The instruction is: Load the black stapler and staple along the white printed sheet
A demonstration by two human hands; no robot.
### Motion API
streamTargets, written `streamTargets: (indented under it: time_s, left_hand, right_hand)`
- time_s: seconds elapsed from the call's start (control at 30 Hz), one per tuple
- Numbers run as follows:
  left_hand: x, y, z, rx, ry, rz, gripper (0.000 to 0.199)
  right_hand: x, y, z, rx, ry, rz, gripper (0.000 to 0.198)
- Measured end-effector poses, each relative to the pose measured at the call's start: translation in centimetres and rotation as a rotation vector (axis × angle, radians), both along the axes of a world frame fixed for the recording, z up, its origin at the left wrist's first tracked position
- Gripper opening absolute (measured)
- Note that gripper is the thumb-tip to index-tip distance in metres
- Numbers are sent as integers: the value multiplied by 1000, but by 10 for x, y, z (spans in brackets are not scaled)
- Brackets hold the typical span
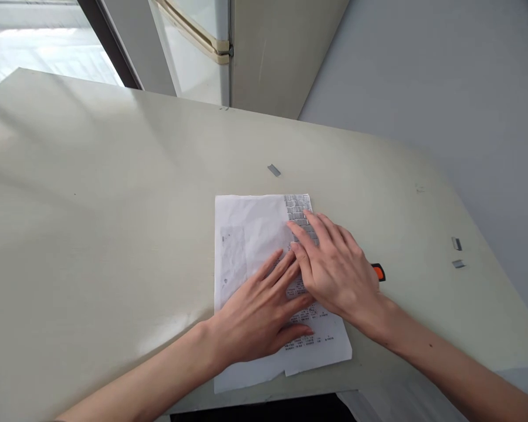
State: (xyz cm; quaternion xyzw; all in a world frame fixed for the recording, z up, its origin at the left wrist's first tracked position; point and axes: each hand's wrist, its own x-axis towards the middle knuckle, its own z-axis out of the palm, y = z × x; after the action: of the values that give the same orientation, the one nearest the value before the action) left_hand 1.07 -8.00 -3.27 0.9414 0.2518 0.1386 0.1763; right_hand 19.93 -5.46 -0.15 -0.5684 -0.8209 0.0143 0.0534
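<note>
A white sheet of paper [250, 211] lies on the table, its right part folded over and showing printed text and a grey brick pattern [295, 205]. My left hand [264, 310] rests flat on the sheet, fingers stretched out and spread across the fold. Across the printed flap lies my right hand [337, 269], palm down with its fingers extended over the brick pattern. Both hands touch the paper and are close together near the fold. An orange and black object [379, 272] sticks out beyond the right hand; the rest of it is hidden.
The pale table [114, 234] spreads around the paper. A small grey strip [273, 170] lies beyond the sheet. Two more small grey pieces [456, 244] are near the right edge. Behind the table stands a refrigerator [273, 58], beside a grey wall [422, 70].
</note>
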Motion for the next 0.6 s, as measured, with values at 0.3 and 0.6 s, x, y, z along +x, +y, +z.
streamTargets:
  time_s: [0.3, 0.6]
  left_hand:
    - [-5, -3, 0, 1, -31, 12, 60]
    - [-46, -9, 9, 48, 16, 37, 54]
  right_hand:
    - [30, -3, 18, -135, 519, -69, 44]
    - [86, -43, -16, -95, 679, -87, 41]
